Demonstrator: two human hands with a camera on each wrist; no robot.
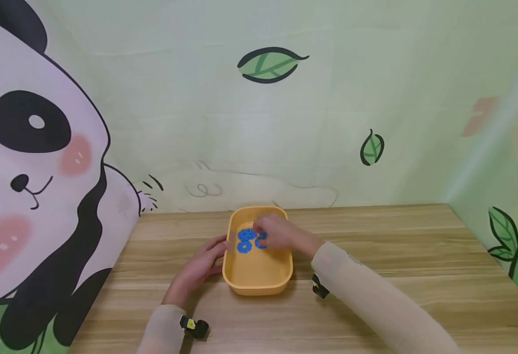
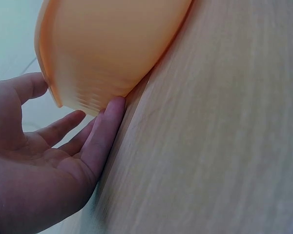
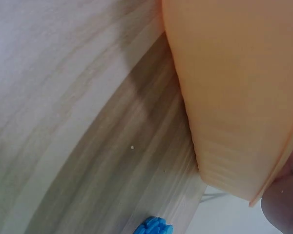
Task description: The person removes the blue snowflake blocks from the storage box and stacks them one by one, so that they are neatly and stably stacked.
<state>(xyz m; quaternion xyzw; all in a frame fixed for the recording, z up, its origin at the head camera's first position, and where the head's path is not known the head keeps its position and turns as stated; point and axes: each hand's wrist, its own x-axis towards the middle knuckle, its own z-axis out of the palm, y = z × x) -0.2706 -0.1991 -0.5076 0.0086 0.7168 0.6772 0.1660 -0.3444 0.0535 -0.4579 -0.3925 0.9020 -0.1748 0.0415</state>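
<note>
An orange-yellow plastic tray (image 1: pixel 259 284) stands on the table, with several blue notched discs (image 1: pixel 244 247) grouped in its far half. My left hand (image 1: pixel 203 260) rests against the tray's left side. In the left wrist view, that hand (image 2: pixel 44 161) has one fingertip at the tray's rim (image 2: pixel 44 68) and longer fingers low by its base, loosely extended. My right hand (image 1: pixel 278 232) reaches over the right rim, fingers bent down among the discs. Its fingertips are hidden, so I cannot tell whether they pinch a disc. The right wrist view catches only part of that hand (image 3: pixel 283 209).
The wood-grain table (image 1: pixel 374 255) runs back to a cloth backdrop (image 1: pixel 188 118) printed with a panda and leaves. Close behind the tray is the backdrop's lower edge. A blue piece (image 3: pixel 154 227) shows at the bottom of the right wrist view, outside the tray.
</note>
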